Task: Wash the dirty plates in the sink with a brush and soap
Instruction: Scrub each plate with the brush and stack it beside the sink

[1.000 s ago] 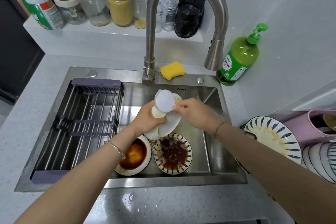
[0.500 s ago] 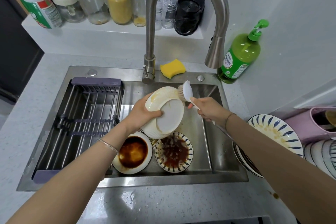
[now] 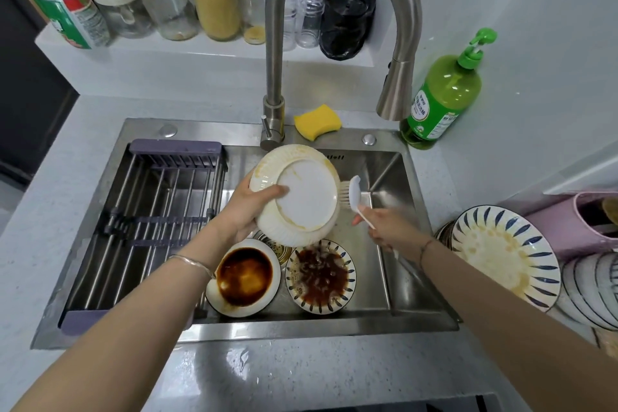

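Three plates in the sink (image 3: pixel 384 278): your left hand (image 3: pixel 247 211) clamps fingers and thumb on one ribbed white plate (image 3: pixel 301 197), tilted over the basin. One brown-sauced plate (image 3: pixel 244 278) and one blue-patterned plate (image 3: pixel 321 278) lie below, side by side. One brush (image 3: pixel 351 192), handle pinched in your right hand (image 3: pixel 388 227), bristles touching the held rim. One soap bottle (image 3: pixel 441 97) right of the faucet (image 3: pixel 276 43); one drain rack (image 3: pixel 160 221) fills the sink's left.

No lettering can be read with certainty. The green soap bottle (image 3: pixel 444 94) at the corner of the sink (image 3: pixel 140 130) carries a green-and-white label, its print too small to make out. A short engraved mark (image 3: pixel 334 156) on the sink's back wall is blurred. The white bottle (image 3: pixel 63 7) on the shelf (image 3: pixel 200 50) bears a red-and-green label, equally illegible.
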